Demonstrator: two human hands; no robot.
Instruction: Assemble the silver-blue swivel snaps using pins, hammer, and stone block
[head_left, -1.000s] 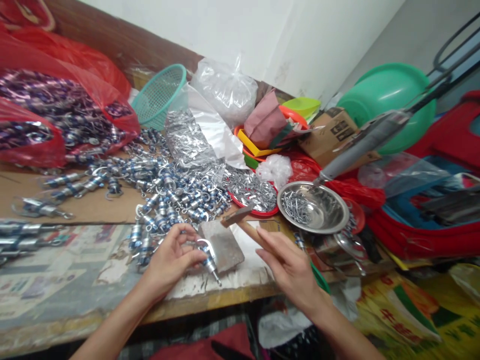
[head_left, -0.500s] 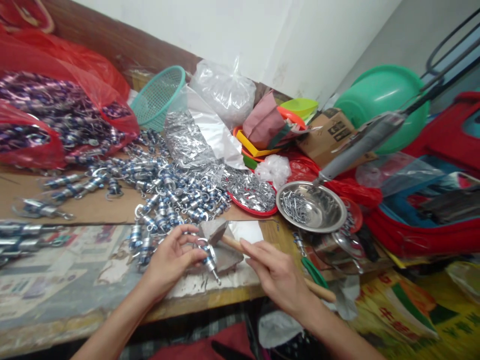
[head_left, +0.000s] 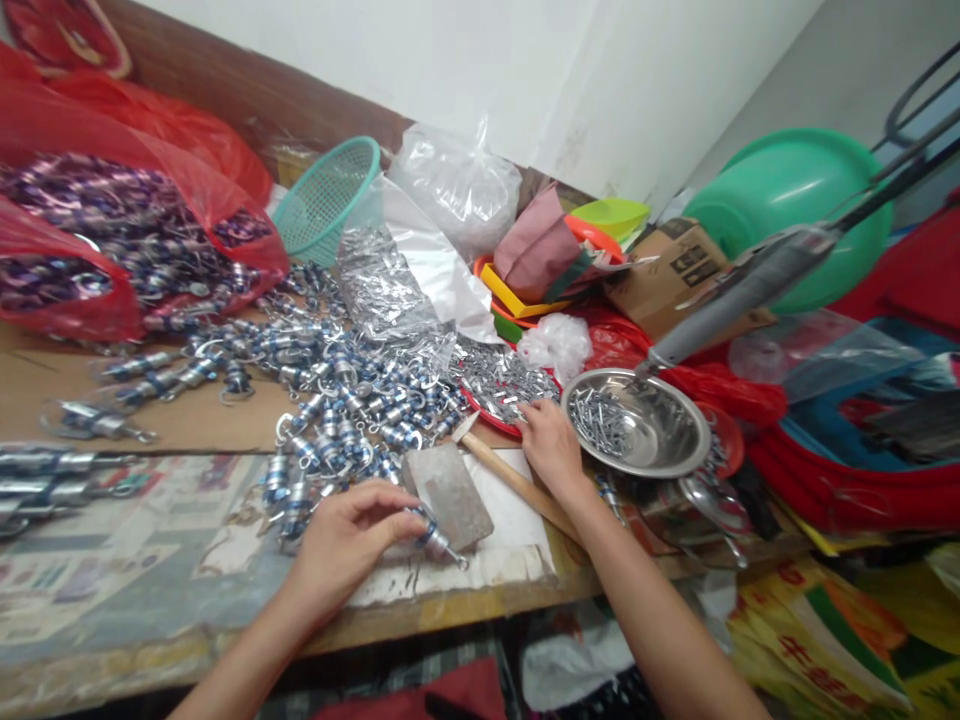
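Observation:
My left hand (head_left: 365, 535) pinches an expansion hook bolt (head_left: 441, 545), a silver metal body with a blue band and a small eye at its near end. The bolt lies tilted beside a grey metal block (head_left: 448, 490). Out at the red plate (head_left: 493, 421), the fingertips of my right hand (head_left: 551, 443) are drawn together among small flat metal pieces (head_left: 499, 380); they appear to grip one, though the fingers partly hide it. A hammer (head_left: 499, 470) with a wooden handle rests on the table between the block and my right forearm.
Many similar hook bolts (head_left: 337, 400) are heaped behind my left hand, with more in a red bag (head_left: 247, 262). A steel bowl (head_left: 694, 450) of pins stands right of the plate. Behind are a green basket (head_left: 307, 205) and a clear bag (head_left: 371, 290) of metal pieces.
My right hand has let go of the hammer, which now lies on the table, and has moved up to the plate. The left hand still holds the bolt, now lower and slightly right.

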